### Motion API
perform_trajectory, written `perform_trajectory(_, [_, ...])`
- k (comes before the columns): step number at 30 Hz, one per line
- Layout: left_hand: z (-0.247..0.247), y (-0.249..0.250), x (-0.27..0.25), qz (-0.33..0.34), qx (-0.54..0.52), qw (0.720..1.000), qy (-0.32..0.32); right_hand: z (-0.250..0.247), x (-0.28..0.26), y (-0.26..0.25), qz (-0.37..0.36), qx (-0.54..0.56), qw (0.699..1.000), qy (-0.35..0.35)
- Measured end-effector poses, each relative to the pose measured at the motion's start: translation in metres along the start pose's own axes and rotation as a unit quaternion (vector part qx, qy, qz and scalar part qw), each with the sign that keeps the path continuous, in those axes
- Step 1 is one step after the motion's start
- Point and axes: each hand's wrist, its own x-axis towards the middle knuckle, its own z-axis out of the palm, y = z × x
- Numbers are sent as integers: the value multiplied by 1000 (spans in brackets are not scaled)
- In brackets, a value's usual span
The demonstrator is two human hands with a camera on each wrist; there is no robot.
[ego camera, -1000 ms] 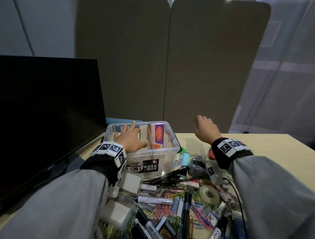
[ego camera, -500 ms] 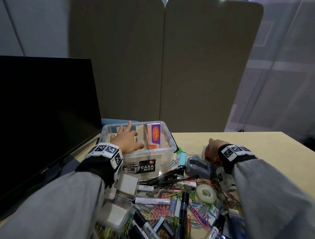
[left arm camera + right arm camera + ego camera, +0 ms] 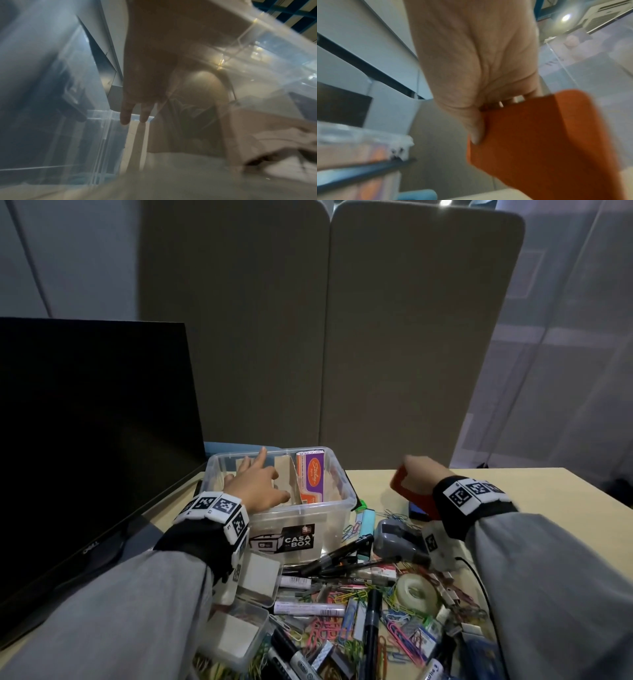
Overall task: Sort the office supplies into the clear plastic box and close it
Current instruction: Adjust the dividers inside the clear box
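Here the clear plastic box [image 3: 301, 510] stands open at the desk's left side, its lid not yet on, with a purple-and-orange packet [image 3: 311, 475] upright inside. The left hand [image 3: 257, 486] lies in the box, fingers spread and relaxed, holding nothing. The right hand [image 3: 419, 475], well to the box's right, grasps a flat red-orange item [image 3: 409, 491], tilted, its long axis slanting down toward the wrist; the box lies leftward of it.

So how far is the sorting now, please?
Early. The clear box holds only an orange-purple packet and cardboard dividers. The right hand holds a red item; the left hand is inside the box. Pens and clips remain; box open.
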Motion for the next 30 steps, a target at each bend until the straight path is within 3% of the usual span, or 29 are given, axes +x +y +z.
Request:
perform_trajectory(2, [0,0,0,0,2,1000,0,-12,8,-16,-52,69,995,53])
perform_trajectory(4, [-1,-1,-1,-2,2,1000,3,-21,10,-34,-110,198,968,106])
perform_trajectory(6, [-1,0,-1,-2,0,1000,5,-28,7,-52,-153,379,894,186])
perform_trajectory(8, [-1,0,-2,1,0,1000,4,-31,-2,-71,-190,522,788,265])
perform_trajectory(10, [-2,-1,-3,6,1,1000,2,-31,-10,-86,-215,608,717,264])
perform_trajectory(11, [-2,-1,-3,7,0,1000,1,-30,-12,-92,-218,630,708,234])
perform_trajectory(12, [-3,-2,-4,8,-3,1000,-1,-26,-12,-96,-222,634,714,199])
perform_trajectory(13, [-3,-2,-4,8,-7,1000,-2,-22,-12,-98,-224,611,740,169])
perform_trajectory(15, [-3,-2,-4,8,-12,1000,0,-12,-9,-99,-231,501,824,128])
perform_trajectory(17, [-3,-3,-4,7,-13,1000,1,-4,-7,-98,-240,401,877,112])
perform_trajectory(25, [-1,-3,-3,15,-22,1000,4,2,4,-96,-287,164,934,135])
perform_trajectory(30, [1,-4,-1,15,-24,1000,8,9,5,-103,-308,5,940,149])
